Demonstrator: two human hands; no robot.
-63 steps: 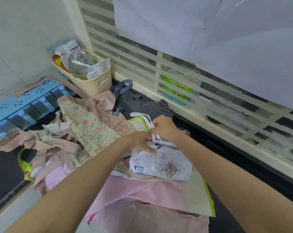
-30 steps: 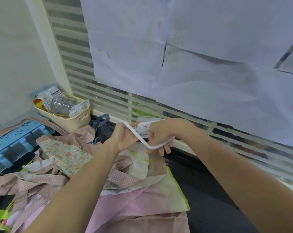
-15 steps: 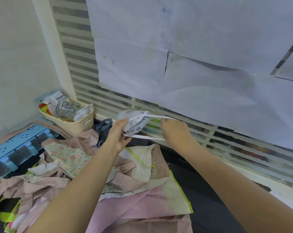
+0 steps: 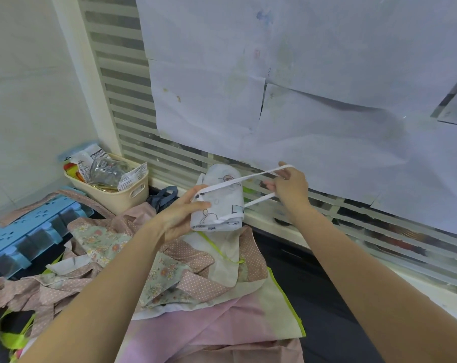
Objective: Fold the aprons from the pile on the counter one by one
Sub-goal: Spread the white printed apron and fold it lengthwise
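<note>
Left hand [image 4: 180, 218] grips small folded white printed apron bundle [image 4: 218, 205] above the pile. Right hand [image 4: 291, 187] fingers pinch its white fabric strap [image 4: 248, 178], pulled taut.

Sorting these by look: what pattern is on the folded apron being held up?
White with black line drawings, on the folded apron; head view.
</note>
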